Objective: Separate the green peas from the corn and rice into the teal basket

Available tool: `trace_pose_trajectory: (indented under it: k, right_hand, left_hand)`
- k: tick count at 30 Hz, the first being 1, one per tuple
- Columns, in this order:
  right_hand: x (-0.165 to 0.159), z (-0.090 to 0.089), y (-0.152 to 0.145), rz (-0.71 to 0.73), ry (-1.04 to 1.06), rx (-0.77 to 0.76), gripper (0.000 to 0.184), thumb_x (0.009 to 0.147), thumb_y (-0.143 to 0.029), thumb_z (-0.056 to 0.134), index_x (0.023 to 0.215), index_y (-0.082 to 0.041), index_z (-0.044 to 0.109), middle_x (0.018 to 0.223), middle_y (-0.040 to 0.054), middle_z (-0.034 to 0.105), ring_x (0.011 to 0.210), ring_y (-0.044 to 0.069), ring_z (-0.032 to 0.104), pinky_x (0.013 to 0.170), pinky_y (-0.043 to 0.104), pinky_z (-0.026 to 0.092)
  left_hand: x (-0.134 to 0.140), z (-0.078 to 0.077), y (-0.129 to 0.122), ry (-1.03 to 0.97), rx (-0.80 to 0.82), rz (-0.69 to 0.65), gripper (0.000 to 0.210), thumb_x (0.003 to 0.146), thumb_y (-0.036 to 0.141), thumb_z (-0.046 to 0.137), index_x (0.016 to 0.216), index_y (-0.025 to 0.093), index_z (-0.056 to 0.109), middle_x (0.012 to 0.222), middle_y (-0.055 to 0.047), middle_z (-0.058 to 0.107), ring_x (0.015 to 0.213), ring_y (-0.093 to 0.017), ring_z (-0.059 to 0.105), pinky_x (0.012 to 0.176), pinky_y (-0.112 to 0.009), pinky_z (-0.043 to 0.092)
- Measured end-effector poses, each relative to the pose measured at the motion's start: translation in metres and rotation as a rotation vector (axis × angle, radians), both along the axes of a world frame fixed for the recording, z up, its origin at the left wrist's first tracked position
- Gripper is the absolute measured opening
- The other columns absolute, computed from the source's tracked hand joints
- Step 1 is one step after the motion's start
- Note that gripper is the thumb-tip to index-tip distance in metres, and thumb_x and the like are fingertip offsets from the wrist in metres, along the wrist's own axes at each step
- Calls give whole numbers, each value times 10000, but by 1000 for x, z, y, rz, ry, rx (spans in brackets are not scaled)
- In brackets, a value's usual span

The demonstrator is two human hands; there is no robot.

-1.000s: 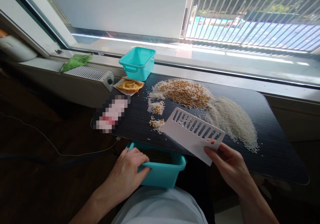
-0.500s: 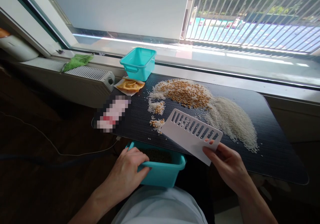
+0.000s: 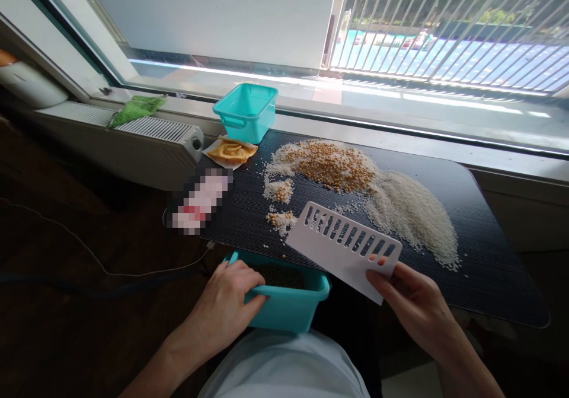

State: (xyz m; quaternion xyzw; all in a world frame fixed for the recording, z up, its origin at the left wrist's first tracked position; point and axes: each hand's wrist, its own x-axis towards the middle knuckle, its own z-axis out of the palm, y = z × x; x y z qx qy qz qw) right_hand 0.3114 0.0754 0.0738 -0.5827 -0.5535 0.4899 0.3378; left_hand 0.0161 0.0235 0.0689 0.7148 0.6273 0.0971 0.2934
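Left grip [image 3: 233, 291]: holding 1 of 2 bins [image 3: 284, 309], desk's [image 3: 498, 285] near edge
Right grip [image 3: 415, 297]: holding 1 card [image 3: 340, 255]
Piles [image 3: 331, 166]: 2 big, 2 small

The left hand [image 3: 235, 294] grips 1 teal bin [image 3: 288, 312]; the right hand [image 3: 413, 300] holds 1 slotted white sheet [image 3: 333, 250].

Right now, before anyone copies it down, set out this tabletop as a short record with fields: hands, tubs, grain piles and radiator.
Left hand: gripping the rim of the near turquoise tub
Tub contents: dark, grainy
Right hand: holding a slotted white scraper
Far turquoise tub: at the table's far left corner
Mixed heap: round golden grains among white ones
White pile: rice-like grains, joining the heap's right side
Small clumps: two, same mix, nearer
Radiator: green cloth on top
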Motion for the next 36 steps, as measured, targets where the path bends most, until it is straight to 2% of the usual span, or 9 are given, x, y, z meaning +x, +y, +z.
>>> trace_pose_trajectory:
  k: [3,9,13,15,19,24,31,34,36]
  right_hand:
    - [0,0,-3,-25,-2,-13,464,714,-587,744,983,-213,797,934,69,795,877,293,740,779,348,614]
    - [-2,-2,-2,165,13,-35,356,770,-508,715,944,-210,802,862,48,791,758,245,731,655,286,604]
    - [-27,-7,-9,148,63,13,321,806,-457,684,969,-201,790,864,46,786,748,233,725,657,282,596]
    - [-42,-13,-14,133,80,22,308,823,-445,662,945,-188,784,813,41,778,683,210,712,608,258,579]
    - [-52,-31,-18,58,92,14,328,815,-448,669,962,-174,773,809,48,783,701,222,725,637,273,589]
    - [-35,-45,-13,-171,85,51,441,733,-515,727,998,-164,770,916,94,797,836,291,752,737,350,617]
    - [-16,-39,-1,-369,14,107,400,663,-472,780,928,-172,775,863,90,798,812,290,757,724,362,625]
    - [-14,-33,3,-390,10,129,375,646,-439,794,915,-179,780,831,80,798,774,276,758,688,341,627]
    - [-17,-28,4,-356,31,132,352,640,-413,797,905,-183,783,811,72,798,741,263,758,659,322,626]
  left_hand:
    - [0,1,1,-10,-8,4,179,850,160,573,796,210,735,848,-38,740,851,-224,636,868,-404,445]
    - [1,3,0,-4,-25,24,167,849,151,581,804,196,736,863,-50,729,863,-226,628,879,-418,436]
    - [0,6,-1,13,-46,19,162,849,148,589,789,187,735,861,-56,732,871,-230,626,883,-426,433]
    - [0,6,-1,35,-54,5,166,843,135,587,778,181,732,846,-56,733,873,-231,626,876,-423,434]
    - [-2,4,-2,63,-49,-12,169,832,118,580,781,184,727,847,-47,737,882,-231,627,885,-428,424]
    - [-4,0,-2,57,-47,-18,178,849,138,566,805,198,727,868,-33,743,883,-223,624,901,-433,412]
    - [1,-1,2,39,-44,-20,178,825,117,574,786,197,728,858,-34,741,864,-220,624,872,-421,418]
    - [2,1,4,42,-55,-8,161,824,117,594,791,190,733,856,-40,741,863,-221,627,865,-416,422]
    - [2,2,4,43,-61,-3,159,831,118,598,797,189,736,859,-40,742,866,-222,629,869,-418,420]
